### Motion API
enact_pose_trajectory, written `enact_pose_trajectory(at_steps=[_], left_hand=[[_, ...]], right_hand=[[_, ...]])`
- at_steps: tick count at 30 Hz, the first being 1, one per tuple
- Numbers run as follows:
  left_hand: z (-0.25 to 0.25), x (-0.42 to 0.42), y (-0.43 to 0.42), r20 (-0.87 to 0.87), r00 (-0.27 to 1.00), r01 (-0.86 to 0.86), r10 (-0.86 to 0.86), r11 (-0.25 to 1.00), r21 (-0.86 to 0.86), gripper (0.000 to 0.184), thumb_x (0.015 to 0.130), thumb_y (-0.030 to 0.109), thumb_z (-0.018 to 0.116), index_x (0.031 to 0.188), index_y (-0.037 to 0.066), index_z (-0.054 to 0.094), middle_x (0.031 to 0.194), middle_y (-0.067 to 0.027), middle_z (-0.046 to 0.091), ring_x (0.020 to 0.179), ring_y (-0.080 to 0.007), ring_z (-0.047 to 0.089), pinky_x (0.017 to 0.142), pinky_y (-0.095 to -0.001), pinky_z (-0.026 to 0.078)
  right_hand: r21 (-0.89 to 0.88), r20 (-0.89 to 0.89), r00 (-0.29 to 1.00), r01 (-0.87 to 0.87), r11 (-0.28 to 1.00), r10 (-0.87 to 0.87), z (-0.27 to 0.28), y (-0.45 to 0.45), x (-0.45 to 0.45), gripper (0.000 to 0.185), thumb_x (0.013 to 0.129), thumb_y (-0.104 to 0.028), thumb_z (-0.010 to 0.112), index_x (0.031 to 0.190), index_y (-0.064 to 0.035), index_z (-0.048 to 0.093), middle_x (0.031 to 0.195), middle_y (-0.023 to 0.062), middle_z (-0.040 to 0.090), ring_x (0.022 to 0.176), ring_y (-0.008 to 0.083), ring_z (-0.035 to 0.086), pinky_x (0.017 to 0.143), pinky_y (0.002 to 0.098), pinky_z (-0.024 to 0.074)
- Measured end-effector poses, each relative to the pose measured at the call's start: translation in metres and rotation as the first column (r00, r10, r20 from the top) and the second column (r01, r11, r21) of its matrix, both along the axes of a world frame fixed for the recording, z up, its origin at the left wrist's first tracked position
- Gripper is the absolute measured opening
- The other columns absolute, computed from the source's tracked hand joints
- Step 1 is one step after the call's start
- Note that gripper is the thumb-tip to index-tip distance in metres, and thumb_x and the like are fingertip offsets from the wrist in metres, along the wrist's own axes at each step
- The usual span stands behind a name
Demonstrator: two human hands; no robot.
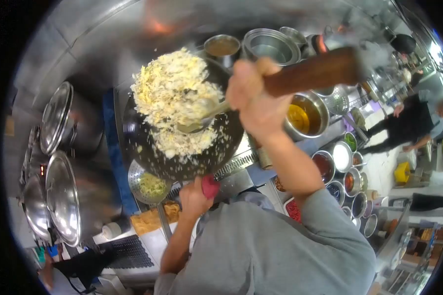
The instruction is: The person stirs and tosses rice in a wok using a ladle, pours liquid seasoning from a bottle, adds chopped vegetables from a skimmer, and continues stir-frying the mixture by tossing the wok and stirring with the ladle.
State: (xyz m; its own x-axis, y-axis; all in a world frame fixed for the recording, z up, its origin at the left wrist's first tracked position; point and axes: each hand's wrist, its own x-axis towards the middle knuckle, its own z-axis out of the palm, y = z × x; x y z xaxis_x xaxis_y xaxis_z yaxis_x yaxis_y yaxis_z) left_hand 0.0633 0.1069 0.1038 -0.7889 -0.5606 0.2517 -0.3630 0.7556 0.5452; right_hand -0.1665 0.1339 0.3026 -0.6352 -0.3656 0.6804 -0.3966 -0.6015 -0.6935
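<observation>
Rice with yellow bits (172,88) is up in the air over a dark wok (187,164), with loose grains scattered around it. My left hand (193,199) is closed on the wok's handle, which has a red wrap (210,187). My right hand (258,96) grips a ladle by its thick wooden handle (315,73). The ladle's metal bowl (193,128) is among the rice, above the wok. Motion blurs my right hand a little.
Lidded steel pots (64,196) stand at the left. Below the wok lies a strainer (150,183) holding pale green bits. Right of my right hand are a pot of orange liquid (307,115) and several ingredient bowls (342,156). A person in black (403,123) stands far right.
</observation>
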Motion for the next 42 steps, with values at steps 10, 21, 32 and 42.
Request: enact_pose_trajectory(at_steps=[10, 21, 32, 42], left_hand=[[-0.011, -0.063, -0.086, 0.014, 1.0, 0.021, -0.019, 0.986, -0.167, 0.042, 0.068, 0.026, 0.077, 0.098, 0.005, 0.057, 0.102, -0.0159, 0.062, 0.093, -0.032, 0.059, 0.084, -0.0404, 0.041], [-0.026, 0.053, 0.03, -0.01, 0.836, -0.233, 0.549, 0.37, 0.899, 0.026, 0.078, 0.013, 0.073, 0.098, 0.0, 0.064, 0.087, -0.0068, 0.068, 0.076, -0.012, 0.061, 0.069, -0.029, 0.05], [0.007, 0.004, -0.019, -0.266, 0.845, -0.311, 0.464, 0.831, 0.462, 0.03, 0.072, 0.009, 0.074, 0.098, 0.002, 0.062, 0.093, -0.0124, 0.065, 0.085, -0.0251, 0.063, 0.074, -0.0345, 0.049], [-0.029, -0.051, -0.094, -0.14, 0.989, -0.045, 0.04, 0.998, -0.032, 0.039, 0.06, 0.016, 0.076, 0.093, 0.005, 0.057, 0.08, -0.015, 0.062, 0.078, -0.0339, 0.058, 0.08, -0.0409, 0.044]], right_hand=[[-0.089, -0.135, 0.891, -0.446, 0.891, 0.433, 0.115, -0.025, -0.041, 0.02, 0.088, -0.017, 0.057, 0.072, -0.0066, 0.052, 0.051, 0.0003, 0.043, 0.046, 0.0134, 0.046, 0.043, 0.0272, 0.0373], [0.082, -0.068, 0.992, -0.099, 0.992, 0.105, 0.028, -0.119, -0.037, 0.026, 0.088, -0.009, 0.056, 0.063, -0.0071, 0.05, 0.052, 0.0017, 0.043, 0.045, 0.0107, 0.042, 0.043, 0.0249, 0.0354], [-0.183, 0.005, 0.976, -0.213, 0.96, 0.218, -0.011, -0.151, -0.032, 0.012, 0.085, 0.004, 0.057, 0.075, 0.0028, 0.051, 0.056, 0.002, 0.043, 0.046, 0.0102, 0.042, 0.043, 0.0246, 0.0327], [-0.139, 0.177, 0.972, -0.134, 0.981, 0.157, -0.086, -0.211, -0.023, 0.032, 0.086, -0.007, 0.063, 0.059, -0.005, 0.045, 0.052, -0.0024, 0.045, 0.042, 0.0077, 0.041, 0.04, 0.0253, 0.0317]])
